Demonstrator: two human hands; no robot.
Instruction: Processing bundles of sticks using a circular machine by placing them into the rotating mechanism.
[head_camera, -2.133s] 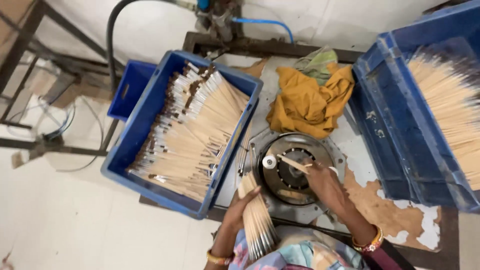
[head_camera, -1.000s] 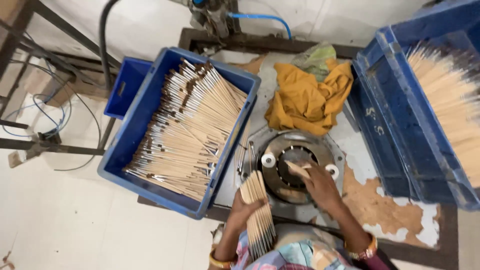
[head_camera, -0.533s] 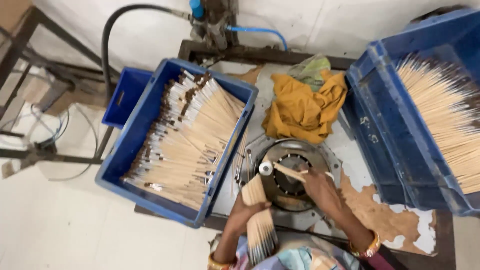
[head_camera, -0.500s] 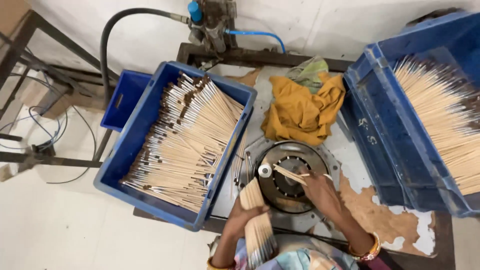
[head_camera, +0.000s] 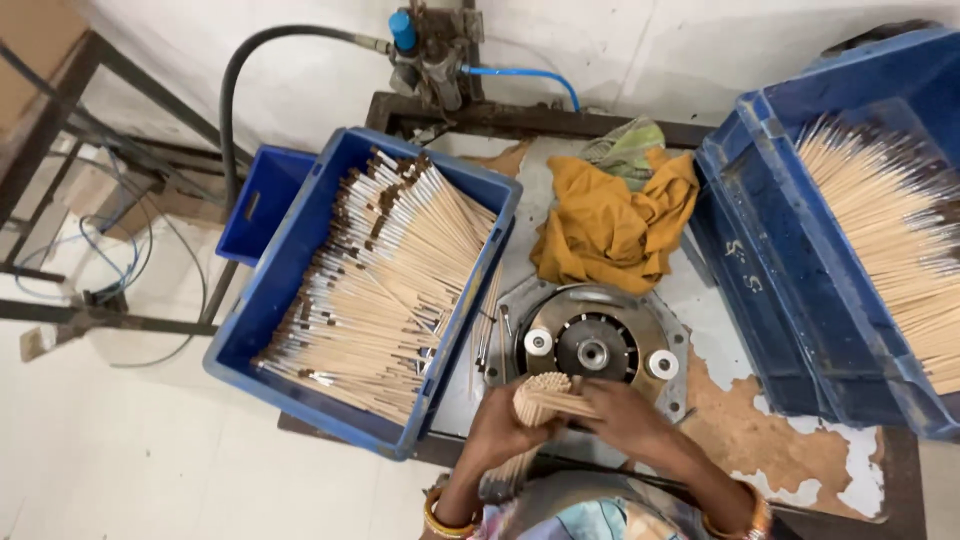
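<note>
While both hands meet low at the counter's near edge, the left hand (head_camera: 497, 430) wraps a bundle of sticks (head_camera: 545, 398), grip closed round it, stick ends facing up toward the camera. Right hand (head_camera: 628, 418) lies against the bundle's right side, fingers curled onto the sticks, grip closed on the same bundle. Gold bangles on both wrists.

Bundle sits just in front of a round metal plate (head_camera: 590, 345) set into the counter (head_camera: 800, 440); plate has a dark centre hub and two small white rollers, one on each side. Counter surface worn, patches of brown showing through pale coating.

Left of the plate: a large blue crate (head_camera: 300, 330) full of pale sticks with dark and white tips, fanned out. A smaller blue bin (head_camera: 262, 200) behind it. Right: a second blue crate (head_camera: 770, 290) holding plain pale sticks.

A mustard-yellow cloth (head_camera: 610, 225) bunched behind the plate, a green rag (head_camera: 628, 145) touching it. Black hose (head_camera: 240, 90) and thin blue tube (head_camera: 525, 75) run to a fitting at the wall
</note>
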